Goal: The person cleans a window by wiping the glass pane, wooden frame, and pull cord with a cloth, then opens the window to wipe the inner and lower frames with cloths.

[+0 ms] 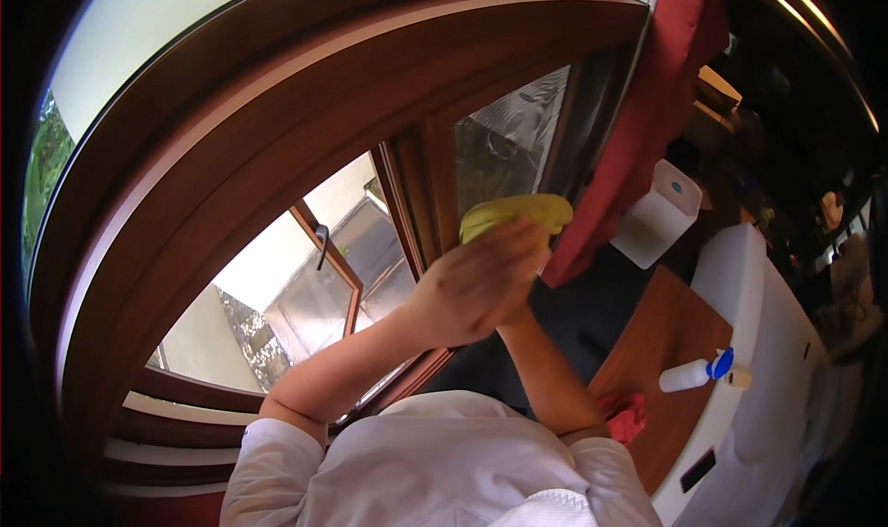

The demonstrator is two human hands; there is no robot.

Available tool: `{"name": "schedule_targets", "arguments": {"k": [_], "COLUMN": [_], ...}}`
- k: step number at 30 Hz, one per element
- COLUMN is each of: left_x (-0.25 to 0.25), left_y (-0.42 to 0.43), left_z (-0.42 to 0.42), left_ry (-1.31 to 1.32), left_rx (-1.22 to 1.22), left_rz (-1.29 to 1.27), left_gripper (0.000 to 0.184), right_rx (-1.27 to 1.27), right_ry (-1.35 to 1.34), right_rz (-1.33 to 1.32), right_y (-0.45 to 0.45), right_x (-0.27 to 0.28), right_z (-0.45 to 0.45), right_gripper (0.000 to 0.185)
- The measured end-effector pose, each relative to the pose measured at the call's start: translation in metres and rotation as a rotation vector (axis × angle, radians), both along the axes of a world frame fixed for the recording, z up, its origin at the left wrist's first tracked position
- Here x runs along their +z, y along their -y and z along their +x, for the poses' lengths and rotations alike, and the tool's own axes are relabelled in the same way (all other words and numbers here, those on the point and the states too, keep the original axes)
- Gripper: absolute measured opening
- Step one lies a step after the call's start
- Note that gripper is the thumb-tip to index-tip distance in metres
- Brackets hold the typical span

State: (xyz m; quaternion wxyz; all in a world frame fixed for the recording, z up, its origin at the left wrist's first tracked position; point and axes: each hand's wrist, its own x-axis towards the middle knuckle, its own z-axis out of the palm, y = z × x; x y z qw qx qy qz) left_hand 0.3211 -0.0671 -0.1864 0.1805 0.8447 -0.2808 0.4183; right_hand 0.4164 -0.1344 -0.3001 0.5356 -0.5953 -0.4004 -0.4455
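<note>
Yellow cloth (511, 211): bunched, at the hands, in front of the window; clock directions below read from it.
Left hand (467, 291): just below at 7 o'clock, crossing over the other; fingers (518, 240) laid against the cloth's lower edge, motion-blurred; cannot tell if they grip.
Right hand (538, 263): mostly behind the left, near 5 o'clock; fingers hidden, grasp cannot be told.
Glass pane (509, 143): 12 o'clock, brown frame.
Window handle (322, 240): black, 9 o'clock, on a sash standing ajar.
Red curtain (638, 148): 2 o'clock.
White box (659, 217): 3 o'clock, beyond the curtain.
Worktop (661, 328): brown, between 4 and 5 o'clock.
Bottle (686, 375): white, blue top, at the worktop's outer side.
Red cloth (627, 418): crumpled, 5 o'clock, near the right elbow.
</note>
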Motion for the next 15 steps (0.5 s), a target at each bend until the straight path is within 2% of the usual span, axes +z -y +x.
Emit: {"name": "schedule_targets", "arguments": {"k": [2, 4, 5, 7, 9, 11, 13, 15], "left_x": [-0.004, -0.012, -0.018, -0.028, -0.036, -0.040, -0.039, -0.033], "left_y": [0.000, -0.003, -0.007, -0.014, -0.021, -0.029, -0.035, -0.041], "left_z": [-0.002, -0.005, -0.007, -0.005, 0.000, 0.003, 0.006, 0.006], "left_ry": [0.104, 0.190, 0.224, 0.301, 0.388, 0.368, 0.316, 0.235], "left_rx": [0.019, 0.049, 0.073, 0.080, 0.046, 0.058, 0.140, 0.295], "left_rz": [0.098, 0.170, 0.194, 0.202, 0.170, 0.150, 0.152, 0.177], "left_gripper": [0.038, 0.036, 0.035, 0.032, 0.028, 0.029, 0.028, 0.024], "right_rx": [0.151, 0.478, 0.702, 1.437, 2.123, 2.316, 1.643, 0.191], "right_ry": [-0.205, -0.476, -0.584, -0.786, -0.981, -0.991, -0.677, -0.146], "right_rz": [0.048, 0.191, 0.302, 0.609, 0.803, 0.826, 0.611, 0.152], "right_y": [-0.005, -0.012, -0.018, -0.023, -0.028, -0.030, -0.036, -0.040], "right_x": [-0.017, -0.029, -0.032, -0.034, -0.033, -0.026, -0.012, 0.029], "right_z": [-0.006, -0.007, -0.004, 0.006, 0.017, 0.024, 0.028, 0.020], "right_gripper": [0.043, 0.046, 0.048, 0.052, 0.056, 0.060, 0.058, 0.058]}}
